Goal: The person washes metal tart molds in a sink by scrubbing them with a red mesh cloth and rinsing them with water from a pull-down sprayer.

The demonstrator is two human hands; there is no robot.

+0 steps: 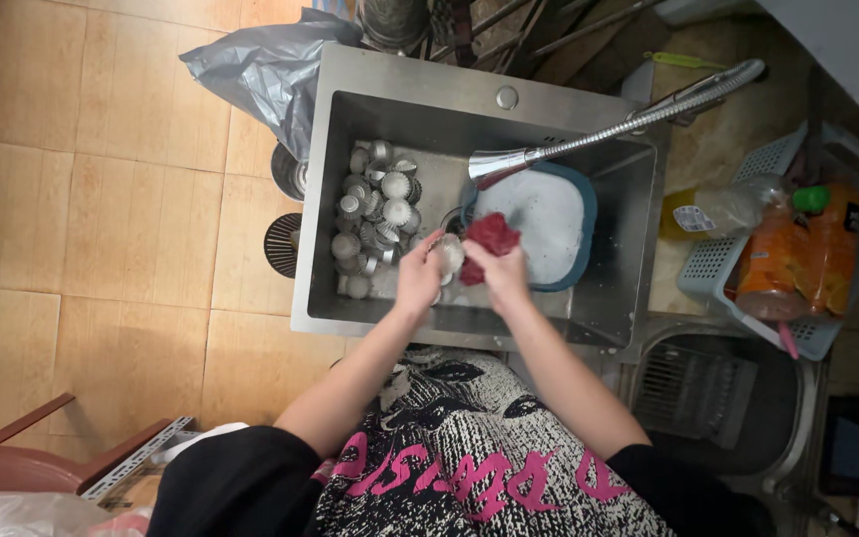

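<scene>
Small fluted round metal tart mould (449, 254), silver, sits in the fingers of the left hand (420, 278), held over the front part of the square stainless steel sink (350, 85). Head view only. Right hand (504, 273) is clenched on a crumpled dark red scrubbing cloth (491, 235), pressed right against the mould from its right side, so mould lies between the two hands, touching both. Left hand is the carrier; right hand comes in slightly from behind and above. No long axis to speak of, the mould is round; which way its open face tilts I cannot tell.

Pile of like fluted silver moulds (378, 214) lies on the sink floor, left of the hands and near. Blue-rimmed plastic basin of foamy white water (549, 219) sits just right of the hands, under the head of the flexible chrome spray tap (509, 164). Pale plastic basket with orange bottles (748, 164) stands well apart on the right counter.

Hidden: most of the mould behind fingers and cloth; fingertips of both hands blurred; basin's near rim cut by the right hand.
</scene>
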